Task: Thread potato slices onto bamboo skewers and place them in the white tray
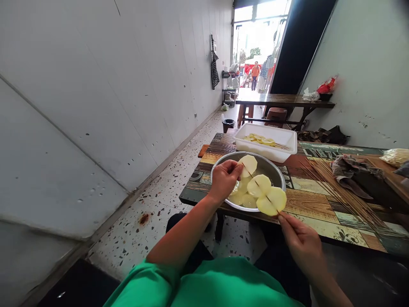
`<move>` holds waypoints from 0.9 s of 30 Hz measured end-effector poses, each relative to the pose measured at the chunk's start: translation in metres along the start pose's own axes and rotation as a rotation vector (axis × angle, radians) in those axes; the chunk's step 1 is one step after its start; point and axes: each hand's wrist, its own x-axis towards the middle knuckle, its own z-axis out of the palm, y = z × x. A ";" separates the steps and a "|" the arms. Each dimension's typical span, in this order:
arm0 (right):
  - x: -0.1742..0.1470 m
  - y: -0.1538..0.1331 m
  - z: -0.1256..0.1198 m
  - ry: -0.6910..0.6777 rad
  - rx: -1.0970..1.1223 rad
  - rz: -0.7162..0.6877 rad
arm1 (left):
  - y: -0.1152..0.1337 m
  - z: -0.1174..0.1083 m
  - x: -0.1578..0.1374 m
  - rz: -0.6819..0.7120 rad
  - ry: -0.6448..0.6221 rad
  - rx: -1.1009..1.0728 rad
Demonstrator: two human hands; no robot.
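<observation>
My left hand [224, 179] pinches the left edge of a pale potato slice [249, 165] at the upper end of a thin wooden skewer [244, 167]. Two more slices [271, 201] sit lower on that skewer, overlapping at their edges. Closed fingers of my right hand [300, 241] grip the skewer's lower end, just below the bottom slice. Beneath both hands stands a metal bowl [277, 169] holding several loose slices [247, 199] in liquid. Behind it, a white plastic tub [265, 152] contains more skewered slices [260, 139].
Bare skewers [343, 192] lie spread on the patterned table [313, 204] at right, beside a crumpled cloth [354, 170]. A wall [111, 106] runs along the left. Farther off are another table [275, 99], a bin [228, 125] and a person [254, 74] in the doorway.
</observation>
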 end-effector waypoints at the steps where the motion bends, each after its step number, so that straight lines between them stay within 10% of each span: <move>1: 0.000 0.002 0.001 0.051 -0.074 -0.053 | 0.000 0.000 0.000 -0.006 0.000 0.005; 10: 0.003 0.004 0.006 0.113 -0.292 -0.235 | -0.004 0.005 -0.002 -0.188 -0.060 -0.461; 27: 0.004 0.007 0.021 0.093 -0.171 -0.204 | -0.019 0.035 -0.035 -0.353 -0.030 -0.438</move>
